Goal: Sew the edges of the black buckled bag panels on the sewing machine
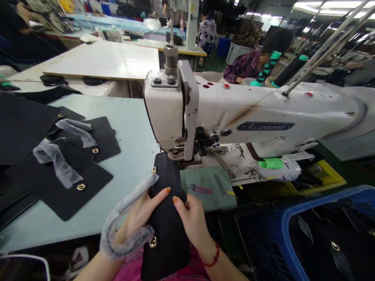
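Observation:
Both hands grip a black leather bag panel [168, 230] in front of me, its far end lying beneath the head of a white sewing machine [172, 109]. My left hand [140, 212] is closed on the panel's left edge, thumb on top. Opposite it, my right hand [191, 216] pinches the right edge, thumb also on top. A handle wrapped in clear plastic [109, 230] loops from two gold rings on the panel and passes over my left wrist. The fingers under the panel are hidden.
More black panels [73, 179] with plastic-wrapped handles lie on the pale table [131, 128] at left. Pink-handled thread snips [202, 189] rest beside the machine. A blue basket [284, 234] at lower right holds black pieces. Another person [243, 66] sits beyond the machine.

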A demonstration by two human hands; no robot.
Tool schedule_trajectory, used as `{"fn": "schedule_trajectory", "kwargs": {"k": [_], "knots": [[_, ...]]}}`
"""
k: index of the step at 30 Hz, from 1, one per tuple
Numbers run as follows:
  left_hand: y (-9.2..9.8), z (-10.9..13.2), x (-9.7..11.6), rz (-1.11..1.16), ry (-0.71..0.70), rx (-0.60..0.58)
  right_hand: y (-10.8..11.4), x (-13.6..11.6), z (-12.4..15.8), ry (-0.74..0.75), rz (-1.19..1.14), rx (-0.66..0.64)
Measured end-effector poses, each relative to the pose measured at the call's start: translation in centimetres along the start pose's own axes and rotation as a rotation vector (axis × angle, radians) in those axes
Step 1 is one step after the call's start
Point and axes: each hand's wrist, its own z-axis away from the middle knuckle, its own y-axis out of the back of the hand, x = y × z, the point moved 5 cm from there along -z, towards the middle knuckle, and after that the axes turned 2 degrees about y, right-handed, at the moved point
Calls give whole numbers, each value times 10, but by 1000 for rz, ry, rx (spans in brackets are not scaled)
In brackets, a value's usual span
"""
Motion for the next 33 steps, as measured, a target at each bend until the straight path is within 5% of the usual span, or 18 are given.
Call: {"fn": "schedule_trajectory", "kwargs": {"k": [5,9,25,33], "knots": [[-13,8,10,249,161,-133,2,-2,1,-23,-63,0],[-16,11,8,364,218,-124,3,-2,1,-31,-59,4],[-16,-6,7,398,243,-105,2,-8,-17,12,-16,28],[-8,-24,32,263,180,-92,0,-9,-37,21,-2,52]]}}
